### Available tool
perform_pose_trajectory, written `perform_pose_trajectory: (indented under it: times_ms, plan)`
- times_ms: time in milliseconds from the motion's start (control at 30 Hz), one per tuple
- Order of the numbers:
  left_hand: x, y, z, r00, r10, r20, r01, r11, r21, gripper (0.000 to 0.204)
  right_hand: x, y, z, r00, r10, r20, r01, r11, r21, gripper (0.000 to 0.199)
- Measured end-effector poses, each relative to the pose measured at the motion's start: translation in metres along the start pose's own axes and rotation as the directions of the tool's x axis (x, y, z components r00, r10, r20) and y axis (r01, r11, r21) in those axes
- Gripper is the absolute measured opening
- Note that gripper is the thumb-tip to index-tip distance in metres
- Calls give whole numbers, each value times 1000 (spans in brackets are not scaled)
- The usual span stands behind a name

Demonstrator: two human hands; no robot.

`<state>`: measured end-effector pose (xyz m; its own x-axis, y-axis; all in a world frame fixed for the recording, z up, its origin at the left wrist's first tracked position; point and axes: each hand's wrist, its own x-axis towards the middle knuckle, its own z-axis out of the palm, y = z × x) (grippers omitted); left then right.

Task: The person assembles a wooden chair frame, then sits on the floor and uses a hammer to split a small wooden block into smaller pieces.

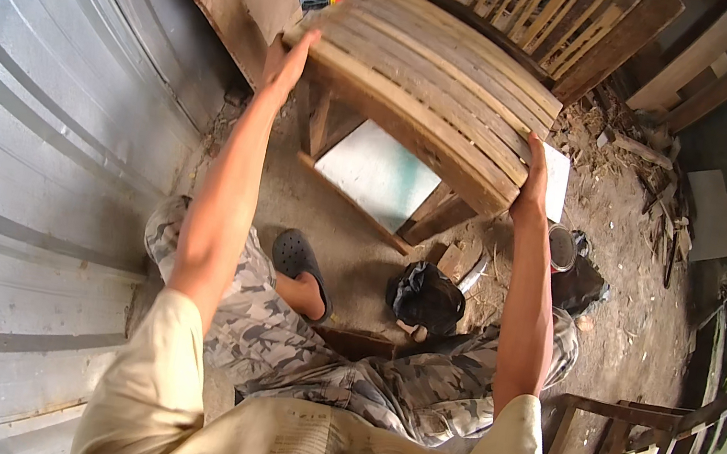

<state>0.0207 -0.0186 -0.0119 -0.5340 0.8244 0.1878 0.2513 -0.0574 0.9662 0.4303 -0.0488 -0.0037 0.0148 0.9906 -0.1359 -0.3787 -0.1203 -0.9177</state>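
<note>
Now | two hands: left hand (288, 58), right hand (533, 174) | gripping one slatted wooden chair (429, 73)

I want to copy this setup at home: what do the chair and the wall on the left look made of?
The chair, gripped at its seat corners by the left hand and right hand, looks like bare, unpainted wood: slats with visible grain. The wall seems to be corrugated sheet metal: grey, ribbed, with a dull shine.

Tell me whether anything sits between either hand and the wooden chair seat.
Nothing visible does. The left hand already grips the slatted chair seat at its left front corner, and the right hand grips its right front corner.
</note>
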Motion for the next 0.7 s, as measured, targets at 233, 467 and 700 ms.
perform_pose_trajectory:
  times_ms: [233,467,700]
  plan:
    - [-90,9,-15,987,4,-163,-17,997,-73,82,14,-21,-15,997,40,73,-29,988,-149,71]
    - [-83,-10,-18,987,147,-72,-146,989,22,79,49,-29,-38,1000,-23,-1,22,964,-264,77]
    - [-74,-24,-26,998,30,60,-8,941,-339,65,-4,-38,-2,993,79,-86,-89,989,-118,72]
